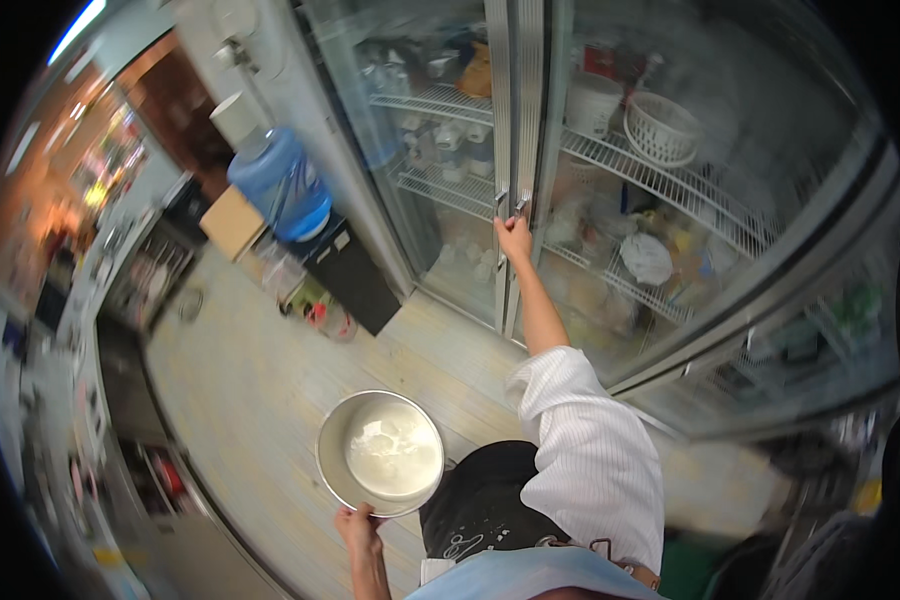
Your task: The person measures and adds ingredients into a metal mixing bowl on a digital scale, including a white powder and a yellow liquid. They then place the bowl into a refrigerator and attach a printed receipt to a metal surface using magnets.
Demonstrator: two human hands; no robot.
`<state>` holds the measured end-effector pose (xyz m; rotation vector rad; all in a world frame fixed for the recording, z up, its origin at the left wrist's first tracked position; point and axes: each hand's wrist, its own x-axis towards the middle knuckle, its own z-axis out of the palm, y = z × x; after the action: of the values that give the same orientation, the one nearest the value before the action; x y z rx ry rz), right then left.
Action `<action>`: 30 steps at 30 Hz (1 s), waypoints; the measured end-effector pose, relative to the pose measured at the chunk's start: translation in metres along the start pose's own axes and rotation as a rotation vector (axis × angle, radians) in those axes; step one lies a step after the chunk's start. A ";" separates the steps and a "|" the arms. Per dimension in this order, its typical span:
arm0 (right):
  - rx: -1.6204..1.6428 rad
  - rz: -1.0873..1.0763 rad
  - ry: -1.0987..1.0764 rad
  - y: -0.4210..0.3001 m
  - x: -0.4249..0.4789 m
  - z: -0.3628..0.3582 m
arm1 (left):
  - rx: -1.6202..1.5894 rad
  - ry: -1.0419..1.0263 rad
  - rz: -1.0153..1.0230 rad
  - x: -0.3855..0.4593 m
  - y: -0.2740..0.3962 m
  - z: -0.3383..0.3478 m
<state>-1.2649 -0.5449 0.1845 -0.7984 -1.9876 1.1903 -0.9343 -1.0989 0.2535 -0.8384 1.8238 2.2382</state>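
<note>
By its near rim, my left hand (pixel 358 527) carries a round metal pot (pixel 331 442) in front of my waist. White liquid (pixel 392 455) with a few lighter patches covers the pot's bottom. My right arm reaches forward, and my right hand (pixel 515 238) grips the metal handle (pixel 520 208) of a glass-door refrigerator (pixel 529 90). The two doors before me look closed. Through the glass of the right door I see a white plastic basket (pixel 661 129) and a white bucket (pixel 594 103) on a wire shelf (pixel 645 169). White bottles (pixel 450 142) stand behind the left door.
A blue water jug (pixel 277 176) sits upside down on a black stand (pixel 356 277) left of the refrigerator. Clear bags and containers (pixel 330 319) lie on the floor beside it. A counter (pixel 90 360) runs along the left. Another glass-door unit (pixel 780 352) is at right.
</note>
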 end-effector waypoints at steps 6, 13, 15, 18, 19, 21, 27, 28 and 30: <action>0.020 0.005 0.159 -0.003 -0.101 -0.005 | 0.312 -0.347 -0.080 0.159 0.128 0.006; -0.129 0.259 0.469 -0.078 -0.372 -0.053 | 0.629 -0.809 -0.080 0.250 0.228 0.113; -0.208 0.222 0.632 -0.082 -0.435 -0.081 | 0.664 -0.947 -0.079 0.256 0.239 0.160; -0.287 0.377 0.864 -0.051 -0.526 -0.142 | 0.752 -1.122 -0.079 0.235 0.260 0.237; -0.303 0.490 0.953 -0.040 -0.550 -0.162 | 0.733 -1.169 -0.101 0.220 0.265 0.262; -0.225 0.632 0.951 -0.030 -0.584 -0.215 | 0.713 -1.316 -0.106 0.190 0.272 0.316; -0.132 0.435 1.105 -0.002 -0.624 -0.299 | 0.658 -1.542 -0.151 0.059 0.279 0.477; -0.163 0.432 1.154 -0.003 -0.622 -0.306 | 0.616 -1.585 -0.164 0.036 0.274 0.503; -0.230 0.428 1.230 -0.004 -0.625 -0.314 | 0.596 -1.632 -0.195 -0.006 0.266 0.549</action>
<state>-0.6507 -0.8784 0.1506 -1.6155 -0.9273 0.4008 -1.2278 -0.6519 0.5470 0.7359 1.1775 1.1806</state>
